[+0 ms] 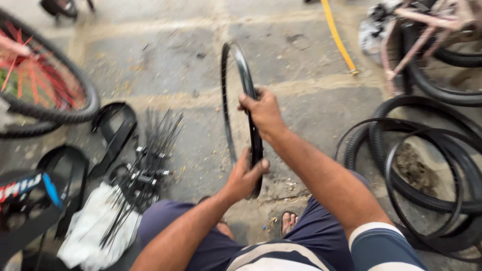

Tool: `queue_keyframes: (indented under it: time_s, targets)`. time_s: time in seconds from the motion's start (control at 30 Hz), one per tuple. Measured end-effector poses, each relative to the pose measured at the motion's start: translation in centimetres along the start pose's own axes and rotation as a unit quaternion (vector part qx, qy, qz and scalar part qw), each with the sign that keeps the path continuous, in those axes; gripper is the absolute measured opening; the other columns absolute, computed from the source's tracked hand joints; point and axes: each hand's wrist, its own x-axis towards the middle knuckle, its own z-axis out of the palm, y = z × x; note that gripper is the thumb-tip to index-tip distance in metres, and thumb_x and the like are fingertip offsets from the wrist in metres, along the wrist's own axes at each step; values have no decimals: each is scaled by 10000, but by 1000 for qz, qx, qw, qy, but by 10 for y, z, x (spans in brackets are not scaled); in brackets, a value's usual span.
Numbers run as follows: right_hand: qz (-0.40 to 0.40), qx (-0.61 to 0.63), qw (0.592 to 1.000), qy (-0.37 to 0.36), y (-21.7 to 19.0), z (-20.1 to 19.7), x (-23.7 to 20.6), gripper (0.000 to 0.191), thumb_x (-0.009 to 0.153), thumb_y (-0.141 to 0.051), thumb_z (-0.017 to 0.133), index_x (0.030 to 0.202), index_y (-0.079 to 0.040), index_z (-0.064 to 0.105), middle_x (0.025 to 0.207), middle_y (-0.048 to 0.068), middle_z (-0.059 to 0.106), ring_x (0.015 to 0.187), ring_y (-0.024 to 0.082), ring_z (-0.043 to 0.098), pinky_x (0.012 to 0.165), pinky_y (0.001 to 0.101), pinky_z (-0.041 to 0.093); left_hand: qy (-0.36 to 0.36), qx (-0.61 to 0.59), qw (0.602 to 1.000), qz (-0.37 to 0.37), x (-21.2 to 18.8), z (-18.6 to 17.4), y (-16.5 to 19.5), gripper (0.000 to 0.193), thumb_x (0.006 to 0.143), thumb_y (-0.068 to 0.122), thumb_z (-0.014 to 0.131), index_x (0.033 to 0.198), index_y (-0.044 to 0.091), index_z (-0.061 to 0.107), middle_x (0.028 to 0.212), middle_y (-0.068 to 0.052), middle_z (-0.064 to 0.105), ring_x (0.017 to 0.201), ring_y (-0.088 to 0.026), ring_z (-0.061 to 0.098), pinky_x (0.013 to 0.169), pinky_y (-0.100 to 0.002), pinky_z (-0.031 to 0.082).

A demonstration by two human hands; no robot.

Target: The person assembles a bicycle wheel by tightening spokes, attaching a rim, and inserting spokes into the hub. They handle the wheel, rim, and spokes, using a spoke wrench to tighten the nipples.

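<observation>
A bare black bicycle rim point(247, 80) stands upright, seen nearly edge-on, in front of my knees. My right hand point(263, 113) grips its edge about halfway up, fingers wrapped over the top side. My left hand point(245, 175) is closed around the rim lower down, near its bottom. The rim's lowest part is hidden behind my left hand. My feet in sandals point(289, 222) show below on the concrete floor.
A bundle of black spokes with a hub point(145, 170) lies at left on a white cloth point(95, 231). Black rubber strips point(113, 135) and a red-spoked wheel point(45, 85) lie further left. Several tyres point(427, 170) pile at right, a pink bicycle frame point(427, 25) and yellow hose point(339, 37) behind.
</observation>
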Motion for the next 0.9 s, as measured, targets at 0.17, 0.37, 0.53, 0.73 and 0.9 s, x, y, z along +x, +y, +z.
queue_keyframes:
  time_s: [0.17, 0.37, 0.53, 0.73, 0.9]
  targets:
    - [-62, -64, 993, -80, 66, -25, -14, 266, 1020, -173, 623, 1231, -23, 683, 948, 29, 712, 858, 114, 661, 785, 280, 559, 73, -171, 982, 22, 13, -31, 16, 224, 1063, 250, 610, 1127, 46, 542, 788, -10, 559, 630, -95, 543, 557, -274, 476]
    - [-108, -436, 791, -415, 210, -71, -142, 567, 638, -15, 750, 1197, -30, 658, 1154, 257, 681, 1123, 460, 624, 910, 480, 496, 75, -198, 977, 17, 25, -50, 40, 238, 1039, 265, 615, 1158, 72, 541, 788, -14, 604, 612, -97, 580, 563, -276, 502]
    - [72, -461, 798, -381, 198, -64, -165, 291, 911, -293, 791, 1128, -102, 751, 1064, 137, 756, 1027, 329, 710, 885, 430, 545, 48, -204, 978, 7, 25, -45, 39, 287, 1020, 255, 627, 1230, 72, 559, 822, -28, 654, 639, -110, 617, 597, -279, 521]
    - [28, -333, 879, -341, 106, -60, -131, 299, 871, -365, 768, 1033, -116, 732, 928, 90, 803, 881, 265, 769, 802, 403, 609, 69, -183, 981, 18, 25, -41, 29, 285, 1028, 252, 654, 1216, 52, 578, 827, -11, 632, 685, -97, 599, 631, -271, 518]
    - [-56, -517, 778, -353, 152, -50, -154, 371, 792, -373, 820, 1042, -116, 721, 1012, 150, 725, 950, 389, 673, 785, 483, 529, 76, -198, 977, 31, 27, -42, 24, 280, 1026, 247, 654, 1207, 49, 575, 830, -15, 634, 698, -101, 605, 644, -273, 528]
